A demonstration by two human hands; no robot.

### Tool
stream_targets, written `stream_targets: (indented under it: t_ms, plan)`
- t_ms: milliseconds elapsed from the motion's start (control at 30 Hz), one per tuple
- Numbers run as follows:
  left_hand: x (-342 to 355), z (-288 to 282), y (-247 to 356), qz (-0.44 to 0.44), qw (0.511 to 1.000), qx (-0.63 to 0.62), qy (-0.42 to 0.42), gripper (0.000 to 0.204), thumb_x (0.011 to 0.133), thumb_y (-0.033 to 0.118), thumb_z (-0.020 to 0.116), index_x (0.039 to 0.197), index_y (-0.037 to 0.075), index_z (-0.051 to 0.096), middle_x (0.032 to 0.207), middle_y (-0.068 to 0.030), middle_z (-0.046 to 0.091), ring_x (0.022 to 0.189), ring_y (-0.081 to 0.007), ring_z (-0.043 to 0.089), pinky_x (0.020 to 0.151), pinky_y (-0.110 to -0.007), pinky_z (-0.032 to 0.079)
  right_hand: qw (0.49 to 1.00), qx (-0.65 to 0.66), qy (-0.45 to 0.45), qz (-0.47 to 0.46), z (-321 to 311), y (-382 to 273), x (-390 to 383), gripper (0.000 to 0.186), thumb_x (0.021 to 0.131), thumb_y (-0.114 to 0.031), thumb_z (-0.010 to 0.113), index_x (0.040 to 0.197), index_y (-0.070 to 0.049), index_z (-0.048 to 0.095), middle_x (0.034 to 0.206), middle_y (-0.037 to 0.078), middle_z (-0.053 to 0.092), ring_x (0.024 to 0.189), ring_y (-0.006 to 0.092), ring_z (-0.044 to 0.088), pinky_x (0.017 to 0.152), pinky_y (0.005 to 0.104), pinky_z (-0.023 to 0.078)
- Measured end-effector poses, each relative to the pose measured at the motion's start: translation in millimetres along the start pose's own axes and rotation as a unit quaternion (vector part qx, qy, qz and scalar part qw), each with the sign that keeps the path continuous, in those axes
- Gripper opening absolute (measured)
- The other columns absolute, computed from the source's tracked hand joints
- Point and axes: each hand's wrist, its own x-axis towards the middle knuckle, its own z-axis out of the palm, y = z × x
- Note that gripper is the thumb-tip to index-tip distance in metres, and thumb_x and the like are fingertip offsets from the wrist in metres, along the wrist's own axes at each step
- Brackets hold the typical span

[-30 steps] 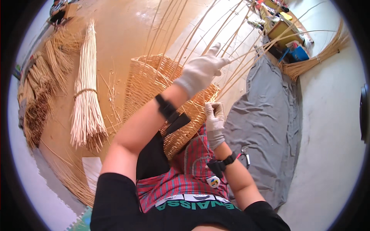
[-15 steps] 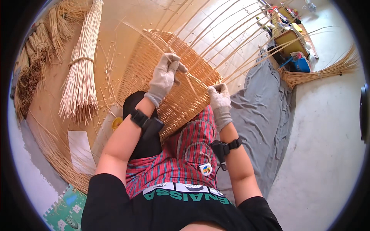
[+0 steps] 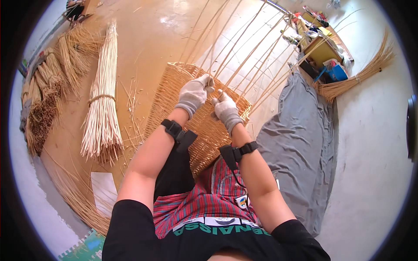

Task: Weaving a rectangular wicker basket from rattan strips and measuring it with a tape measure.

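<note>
A golden-brown wicker basket point(image 3: 207, 145) leans against my lap, tilted, with its woven side toward me. Long bare wicker stakes point(image 3: 244, 58) fan out from its upper rim, away from me. Both hands wear pale knit gloves and work close together at that rim. My left hand point(image 3: 194, 94) is closed, fingertips pinched around a wicker stake. Just to its right, my right hand point(image 3: 227, 111) has its fingers bent against the weave near the stake bases. What lies between those fingers is too small to make out.
On the floor at left stands a tied bundle of pale rods point(image 3: 103, 111), with darker bundles point(image 3: 45, 102) beyond it. A grey cloth point(image 3: 300, 143) is spread at right. Farther back are a blue container point(image 3: 335, 71), another tied bundle point(image 3: 363, 80) and a cluttered low shelf point(image 3: 322, 48).
My right hand has moved left along the rim, close to my left hand. The left hand has shifted slightly right. The whole view has also shifted, with the floor bundles lower.
</note>
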Motion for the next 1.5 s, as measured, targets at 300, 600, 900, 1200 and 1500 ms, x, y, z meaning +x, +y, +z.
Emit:
stream_targets:
  t_ms: [300, 600, 900, 1200, 1500]
  plan:
    - [27, 5, 55, 0.068, 0.898, 0.419, -0.117, 0.028, 0.091, 0.029, 0.067, 0.114, 0.014, 0.069, 0.101, -0.0149, 0.074, 0.089, -0.0357, 0.071, 0.075, -0.046, 0.055, 0.978, -0.103, 0.160, -0.080, 20, 1, 9, 0.051, 0.094, -0.031, 0.058, 0.138, -0.004, 0.054, 0.105, 0.027, 0.071, 0.102, 0.0420, 0.068, 0.088, 0.0488, 0.054]
    - [53, 5, 24, -0.042, 0.946, 0.135, -0.292, 0.035, 0.089, 0.022, 0.072, 0.116, 0.001, 0.070, 0.088, -0.0109, 0.075, 0.068, -0.0171, 0.070, 0.059, -0.032, 0.058, 0.936, -0.337, -0.030, -0.097, -23, -8, 10, 0.081, 0.092, -0.031, 0.064, 0.154, 0.006, 0.026, 0.120, 0.029, 0.067, 0.115, 0.0401, 0.065, 0.096, 0.0455, 0.053]
    - [27, 17, 12, -0.124, 0.961, -0.089, -0.232, 0.027, 0.097, 0.030, 0.068, 0.113, 0.009, 0.074, 0.093, -0.0015, 0.074, 0.061, -0.0088, 0.057, 0.054, -0.028, 0.050, 0.929, -0.094, 0.204, -0.294, -58, -23, -10, 0.064, 0.094, -0.013, 0.061, 0.152, -0.008, 0.034, 0.105, 0.021, 0.072, 0.078, 0.0311, 0.071, 0.069, 0.0418, 0.058]
    - [-9, 32, 31, -0.019, 0.984, 0.174, -0.030, 0.030, 0.100, 0.025, 0.060, 0.123, 0.009, 0.068, 0.092, -0.0096, 0.076, 0.073, -0.0192, 0.071, 0.064, -0.035, 0.055, 0.889, 0.398, 0.078, -0.214, -79, 107, -64, 0.016, 0.107, -0.017, 0.052, 0.118, -0.008, 0.060, 0.110, 0.010, 0.073, 0.062, 0.0033, 0.056, 0.051, 0.0177, 0.042]
    - [-62, 81, 54, 0.149, 0.949, 0.275, -0.047, 0.049, 0.086, 0.025, 0.074, 0.134, 0.021, 0.065, 0.129, -0.0188, 0.058, 0.102, -0.0338, 0.066, 0.086, -0.041, 0.054, 0.919, 0.344, 0.148, -0.122, -105, 124, -11, 0.017, 0.096, -0.020, 0.073, 0.103, -0.006, 0.066, 0.079, 0.000, 0.063, 0.063, 0.0071, 0.053, 0.057, 0.0236, 0.044]
